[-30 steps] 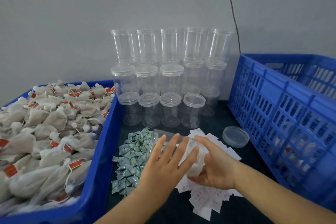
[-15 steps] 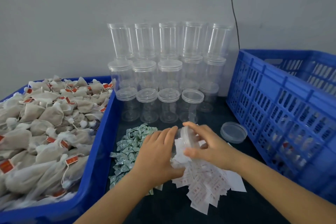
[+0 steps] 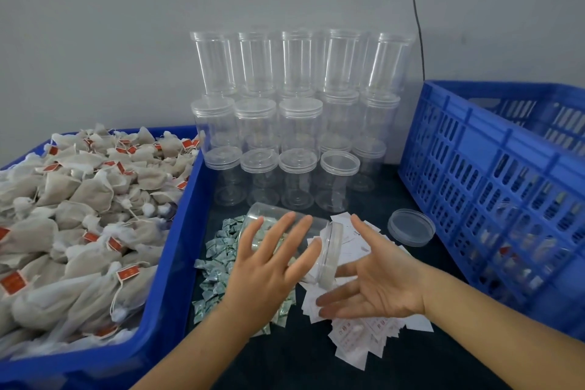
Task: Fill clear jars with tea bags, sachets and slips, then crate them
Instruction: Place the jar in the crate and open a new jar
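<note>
Clear open jar (image 3: 294, 231) lies on its side between both hands, long axis left-right, mouth toward right hand (image 3: 376, 282). Left hand (image 3: 269, 266) spread flat on its wall; right hand spread, palm up, just below the rim. Sachets (image 3: 218, 263), slips (image 3: 357, 336) underneath; loose lid (image 3: 411, 226) and blue crate (image 3: 493, 199) right; tea bags (image 3: 79, 215) left.

Head view: single wide-angle camera at the person's head | faces forward and down over a dark table (image 3: 395, 367) | close above both forearms | far limit: grey wall (image 3: 126, 25) behind stacked jars (image 3: 297, 123) | no second view.
</note>
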